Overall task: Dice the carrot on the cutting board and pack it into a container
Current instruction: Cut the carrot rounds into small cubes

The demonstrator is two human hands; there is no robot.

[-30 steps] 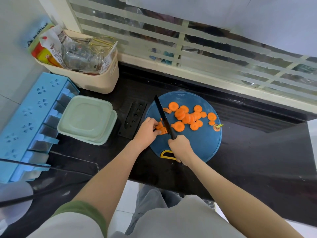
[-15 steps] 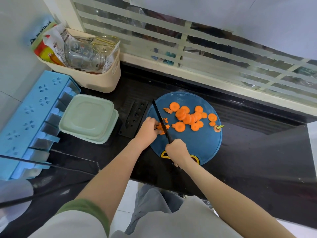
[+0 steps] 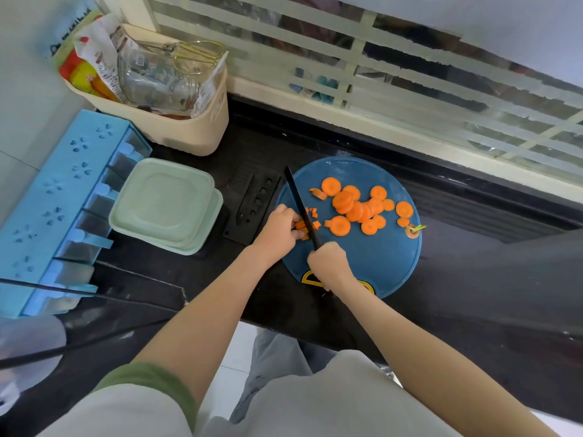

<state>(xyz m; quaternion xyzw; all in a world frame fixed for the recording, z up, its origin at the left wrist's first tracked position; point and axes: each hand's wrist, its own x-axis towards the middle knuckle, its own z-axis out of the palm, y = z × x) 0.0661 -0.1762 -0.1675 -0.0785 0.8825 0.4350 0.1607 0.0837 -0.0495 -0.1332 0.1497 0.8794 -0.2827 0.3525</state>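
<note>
A round blue cutting board point(image 3: 378, 263) lies on the black counter. Several orange carrot rounds point(image 3: 356, 206) are spread over its far half, with the stem end point(image 3: 412, 231) at the right rim. My right hand point(image 3: 329, 261) grips the handle of a black knife point(image 3: 301, 208), whose blade lies across carrot pieces point(image 3: 303, 227) at the board's left side. My left hand point(image 3: 280, 227) holds those pieces with curled fingers just left of the blade. A few small dice point(image 3: 314, 212) lie right of the blade. A pale green lidded container point(image 3: 164, 203) stands left of the board.
A black knife sheath point(image 3: 252, 206) lies between container and board. A blue compartment rack point(image 3: 53, 203) runs along the left. A beige basket point(image 3: 176, 127) with packets and a glass jar stands at the back left. A window grille closes the back; the counter's front edge is near my body.
The knife blade has shifted left along the carrot pieces, leaving small dice to its right. My left hand drew back slightly with the pieces it holds.
</note>
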